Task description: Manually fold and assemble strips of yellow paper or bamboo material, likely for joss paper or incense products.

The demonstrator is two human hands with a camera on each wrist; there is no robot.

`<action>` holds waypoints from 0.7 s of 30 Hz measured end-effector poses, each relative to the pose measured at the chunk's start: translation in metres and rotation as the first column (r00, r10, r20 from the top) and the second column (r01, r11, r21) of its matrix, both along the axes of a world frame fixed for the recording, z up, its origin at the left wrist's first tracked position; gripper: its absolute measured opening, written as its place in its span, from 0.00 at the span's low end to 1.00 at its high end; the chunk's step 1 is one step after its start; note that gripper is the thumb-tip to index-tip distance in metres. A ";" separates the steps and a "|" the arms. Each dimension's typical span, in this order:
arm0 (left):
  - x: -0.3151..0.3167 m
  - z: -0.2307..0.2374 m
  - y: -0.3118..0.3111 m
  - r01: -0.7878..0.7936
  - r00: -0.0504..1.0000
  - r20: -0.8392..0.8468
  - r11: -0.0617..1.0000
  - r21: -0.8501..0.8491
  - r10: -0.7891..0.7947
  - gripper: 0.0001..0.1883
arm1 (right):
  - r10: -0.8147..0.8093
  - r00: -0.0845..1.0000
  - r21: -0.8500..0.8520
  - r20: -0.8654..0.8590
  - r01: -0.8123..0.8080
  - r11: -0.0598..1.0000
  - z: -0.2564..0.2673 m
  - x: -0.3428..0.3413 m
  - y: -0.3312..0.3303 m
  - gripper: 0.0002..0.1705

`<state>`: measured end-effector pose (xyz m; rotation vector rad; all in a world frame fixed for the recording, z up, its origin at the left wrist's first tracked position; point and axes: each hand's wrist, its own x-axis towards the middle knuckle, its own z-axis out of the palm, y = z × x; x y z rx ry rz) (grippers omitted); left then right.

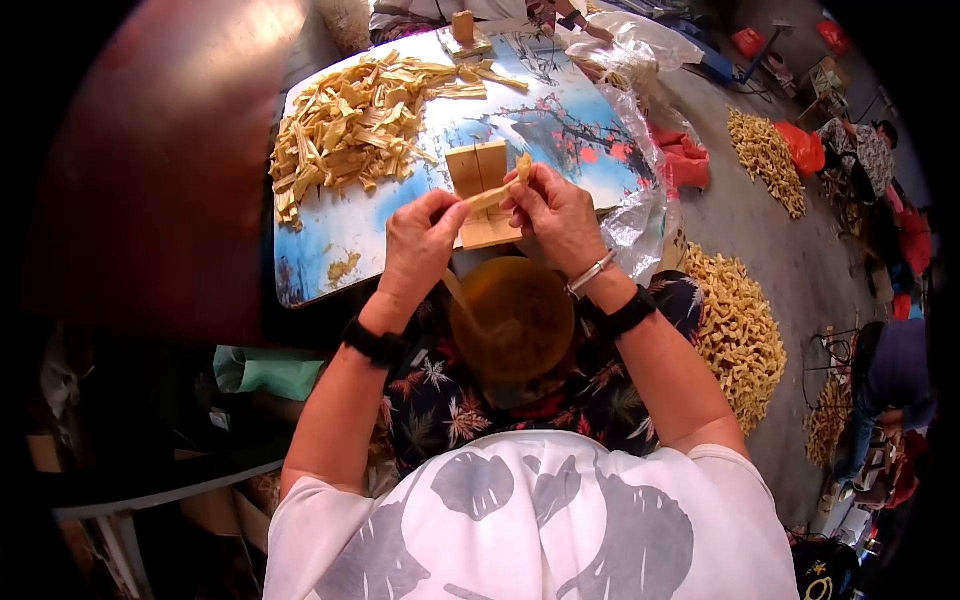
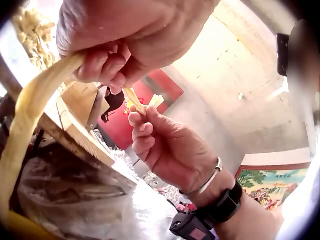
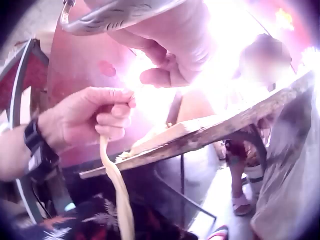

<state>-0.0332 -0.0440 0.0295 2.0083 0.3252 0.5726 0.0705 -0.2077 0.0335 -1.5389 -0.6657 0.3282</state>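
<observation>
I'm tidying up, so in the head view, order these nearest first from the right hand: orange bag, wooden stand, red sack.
1. Wooden stand, just left of the right hand.
2. Red sack, right of the table.
3. Orange bag, far right.

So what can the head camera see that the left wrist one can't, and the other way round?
Only the head view shows the patterned trousers and the pale green thing low on the left. Only the left wrist view shows the framed landscape picture. Both show the left hand and right hand holding a yellow strip, plus the wooden block and silvery bracelet.
</observation>
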 end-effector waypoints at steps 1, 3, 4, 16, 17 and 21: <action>0.012 0.002 0.006 -0.024 1.000 0.003 0.998 0.057 0.024 0.08 | -0.055 0.994 -0.006 0.094 0.056 0.998 0.003 0.006 0.006 0.09; 0.032 -0.004 0.015 -0.040 0.999 0.041 0.995 0.089 0.037 0.07 | -0.127 0.968 -0.056 0.215 0.142 0.988 -0.005 0.019 0.018 0.08; 0.040 -0.010 0.018 -0.048 0.997 0.060 0.993 0.105 0.042 0.07 | -0.156 0.950 -0.081 0.269 0.184 0.980 -0.011 0.024 0.023 0.07; 0.032 -0.034 0.029 -0.172 0.981 0.039 0.939 -0.297 0.192 0.09 | -0.096 0.837 -0.347 0.538 0.324 0.880 -0.032 0.016 0.000 0.08; 0.021 -0.033 0.030 -0.156 0.982 0.028 0.887 -0.434 0.186 0.09 | -0.082 0.859 -0.335 0.506 0.283 0.899 -0.032 0.009 -0.008 0.08; -0.013 -0.007 -0.005 0.060 0.994 0.104 0.630 -0.774 0.033 0.10 | 0.013 0.902 -0.217 0.432 0.090 0.972 -0.039 -0.028 -0.042 0.12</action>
